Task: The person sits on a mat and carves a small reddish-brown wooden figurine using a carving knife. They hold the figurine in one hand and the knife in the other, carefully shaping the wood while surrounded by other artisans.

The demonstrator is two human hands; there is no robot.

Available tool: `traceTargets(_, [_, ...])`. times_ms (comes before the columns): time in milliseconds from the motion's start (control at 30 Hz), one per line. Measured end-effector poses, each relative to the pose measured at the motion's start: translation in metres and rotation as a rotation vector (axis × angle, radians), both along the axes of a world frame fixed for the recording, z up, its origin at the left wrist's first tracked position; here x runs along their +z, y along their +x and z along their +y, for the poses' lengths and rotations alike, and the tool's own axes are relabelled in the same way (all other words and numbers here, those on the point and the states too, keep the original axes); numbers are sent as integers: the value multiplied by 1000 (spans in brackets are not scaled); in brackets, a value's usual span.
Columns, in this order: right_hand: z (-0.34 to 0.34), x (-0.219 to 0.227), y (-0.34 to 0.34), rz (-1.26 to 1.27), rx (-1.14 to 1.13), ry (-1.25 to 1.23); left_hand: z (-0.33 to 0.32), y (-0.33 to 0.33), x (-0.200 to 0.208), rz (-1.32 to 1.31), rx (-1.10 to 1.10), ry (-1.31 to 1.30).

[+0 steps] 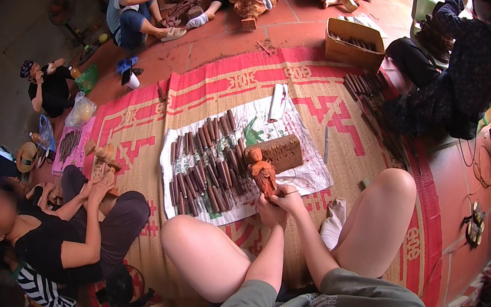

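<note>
Both my hands are closed round the lower end of a reddish-brown carved wooden figurine (262, 176), in front of my bent knees. My left hand (271, 213) grips it from below. Just to its right and a little higher, my right hand (289, 199) closes on the same end; the fingers partly hide that end and each other. The figurine leans up and to the left, its head by a brown carved wooden block (284, 153). Many carving chisels (208, 167) with dark handles lie in rows on a white printed sack (312, 171), left of the figurine.
A red-patterned straw mat (203, 99) lies under the sack. A white tube-shaped item (278, 102) and a thin metal tool (326, 144) lie beyond. Further off stand a cardboard box (355, 45) and more tools (384, 120). A person (65, 234) works wood close on the left; others sit around.
</note>
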State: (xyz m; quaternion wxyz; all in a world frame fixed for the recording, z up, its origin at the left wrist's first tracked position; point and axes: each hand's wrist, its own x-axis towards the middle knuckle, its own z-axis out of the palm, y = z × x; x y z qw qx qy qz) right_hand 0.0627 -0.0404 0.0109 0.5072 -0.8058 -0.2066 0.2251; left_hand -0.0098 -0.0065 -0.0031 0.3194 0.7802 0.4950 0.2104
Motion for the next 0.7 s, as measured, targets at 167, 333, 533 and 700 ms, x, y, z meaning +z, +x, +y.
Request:
traceTargets(167, [2, 8, 1, -135, -64, -38, -3, 1, 10, 3, -7, -31])
traceTargets(333, [0, 8, -1, -15, -20, -59, -2, 0, 9, 30, -17, -16])
traceTargets(533, [1, 6, 1, 64, -18, 67, -1, 0, 8, 1, -9, -2])
traceTargets(700, [1, -3, 9, -182, -93, 49, -7, 3, 10, 8, -9, 11])
